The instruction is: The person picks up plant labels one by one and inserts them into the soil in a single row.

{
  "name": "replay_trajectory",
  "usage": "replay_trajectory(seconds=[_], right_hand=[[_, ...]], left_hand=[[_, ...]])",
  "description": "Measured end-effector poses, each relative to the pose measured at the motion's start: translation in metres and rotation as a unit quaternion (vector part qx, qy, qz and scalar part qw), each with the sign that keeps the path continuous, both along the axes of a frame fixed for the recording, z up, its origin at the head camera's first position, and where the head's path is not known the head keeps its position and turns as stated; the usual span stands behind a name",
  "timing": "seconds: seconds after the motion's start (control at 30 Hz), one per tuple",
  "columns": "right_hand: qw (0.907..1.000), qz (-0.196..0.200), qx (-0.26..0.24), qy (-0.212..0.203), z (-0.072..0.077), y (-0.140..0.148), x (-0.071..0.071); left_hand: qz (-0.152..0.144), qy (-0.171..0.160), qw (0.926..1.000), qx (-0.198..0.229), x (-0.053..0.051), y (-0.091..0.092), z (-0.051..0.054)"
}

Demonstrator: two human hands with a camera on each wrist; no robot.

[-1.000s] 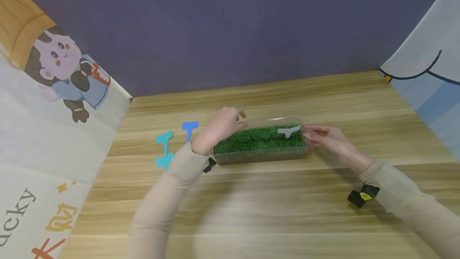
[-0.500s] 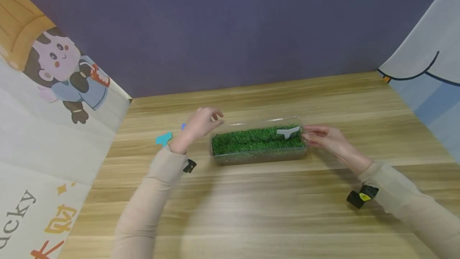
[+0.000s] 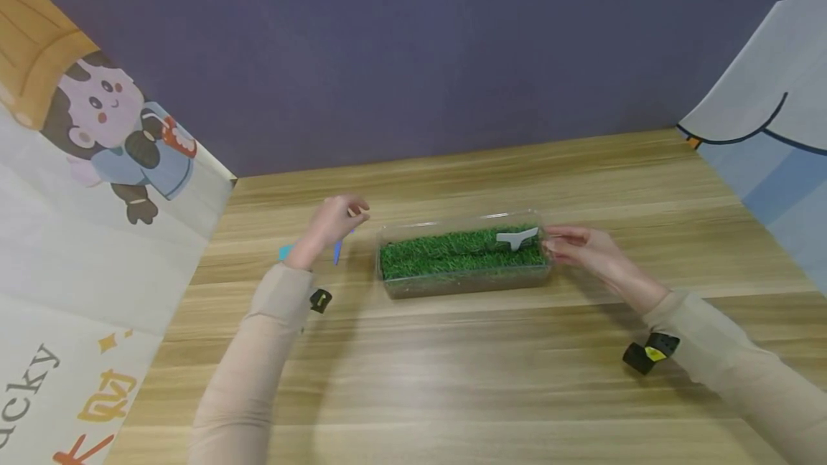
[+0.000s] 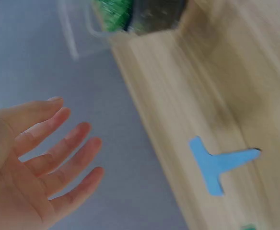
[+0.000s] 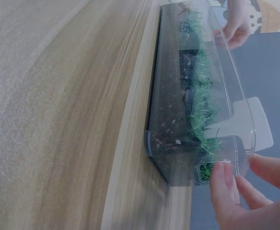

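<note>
A long clear plastic planter box (image 3: 466, 284) holds dark soil and two strips of green artificial grass (image 3: 452, 253). Toward its right end, a white T-shaped plant label (image 3: 517, 237) stands stuck in between the strips. My right hand (image 3: 591, 253) holds the box's right end wall, thumb and fingertips at the rim in the right wrist view. Left of the box, my left hand (image 3: 332, 223) hovers above the table with loosely bent, spread fingers and nothing in them. Below it lies a blue T-shaped plant label (image 4: 219, 163), partly covered by the hand in the head view.
A teal plant label (image 3: 285, 252) peeks out from behind my left wrist. The wooden table (image 3: 452, 379) ends at a dark blue-grey panel (image 3: 420, 56) at the back. Printed cartoon sheets (image 3: 77, 221) stand along the sides.
My left hand has moved left, away from over the box to above the blue label, covering most of the teal labels. The right hand has stayed at the box's end.
</note>
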State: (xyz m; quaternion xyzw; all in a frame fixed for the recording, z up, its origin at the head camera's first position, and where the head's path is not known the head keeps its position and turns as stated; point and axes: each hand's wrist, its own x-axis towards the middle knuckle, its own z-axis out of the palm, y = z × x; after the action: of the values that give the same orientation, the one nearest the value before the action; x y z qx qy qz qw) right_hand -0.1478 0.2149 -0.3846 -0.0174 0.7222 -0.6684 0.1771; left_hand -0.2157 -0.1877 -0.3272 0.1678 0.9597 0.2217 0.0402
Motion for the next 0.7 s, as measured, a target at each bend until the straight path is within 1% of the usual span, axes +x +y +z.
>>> replay_trajectory(seconds=[0.03,0.1,0.2,0.23,0.27,0.4,0.53,0.7], right_hand=[[0.9998,0.007,-0.019,0.006,-0.006,0.003,-0.003],[0.9996,0.009,-0.022,0.014,-0.008,0.004,-0.003],[0.9997,0.006,-0.018,0.012,-0.010,0.004,-0.004],[0.9998,0.005,-0.013,0.011,-0.010,0.004,-0.004],[0.9999,-0.003,0.010,0.005,-0.005,0.001,-0.001],[0.9996,-0.004,0.028,-0.006,0.001,-0.002,0.000],[0.9996,-0.004,0.026,-0.008,0.004,-0.003,0.001],[0.9998,-0.006,0.019,-0.001,0.000,-0.001,0.000]], left_hand=[[0.004,-0.005,1.0000,0.001,-0.002,-0.003,-0.002],[0.012,-0.014,0.9998,0.002,-0.005,-0.007,-0.006],[0.023,-0.029,0.9993,0.002,-0.010,-0.014,-0.012],[0.024,-0.031,0.9992,0.001,-0.012,-0.017,-0.014],[0.025,-0.030,0.9992,0.003,-0.013,-0.019,-0.016],[0.029,-0.032,0.9991,0.003,-0.016,-0.026,-0.022],[0.038,-0.042,0.9984,0.001,-0.019,-0.032,-0.027],[0.050,-0.059,0.9970,0.002,-0.023,-0.038,-0.034]])
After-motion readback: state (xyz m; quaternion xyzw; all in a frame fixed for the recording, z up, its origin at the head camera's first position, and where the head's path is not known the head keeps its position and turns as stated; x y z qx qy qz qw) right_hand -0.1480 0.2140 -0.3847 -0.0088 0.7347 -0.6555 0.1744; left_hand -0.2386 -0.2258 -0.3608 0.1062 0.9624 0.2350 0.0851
